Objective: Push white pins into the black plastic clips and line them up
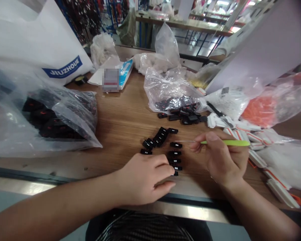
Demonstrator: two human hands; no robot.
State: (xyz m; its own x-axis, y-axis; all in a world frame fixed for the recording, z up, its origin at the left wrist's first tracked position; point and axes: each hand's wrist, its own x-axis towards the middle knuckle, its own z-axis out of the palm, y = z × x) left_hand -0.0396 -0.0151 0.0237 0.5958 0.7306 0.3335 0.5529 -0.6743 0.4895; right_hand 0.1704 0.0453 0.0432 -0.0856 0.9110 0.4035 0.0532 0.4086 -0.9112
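Note:
In the head view, several small black plastic pieces [175, 153] with pale dots on top stand in a column on the wooden table. My left hand [147, 179] lies low beside them, its index fingertip against the nearest pieces. Its thumb is spread away from the index finger, and no held thing shows. My right hand [219, 155] pinches a pick with a lime-green handle [234, 143] and a thin metal needle. The needle points left, just above the column's farthest pieces. Another slanting group of black pieces [160, 136] lies beyond my left hand.
A clear bag of black parts [57, 117] stands at left, before a white bag [27, 36]. Loose black parts [188, 115] spill from another clear bag [170, 87]. White and orange parts [278, 179] and a bag of orange pieces [259, 110] line the right side.

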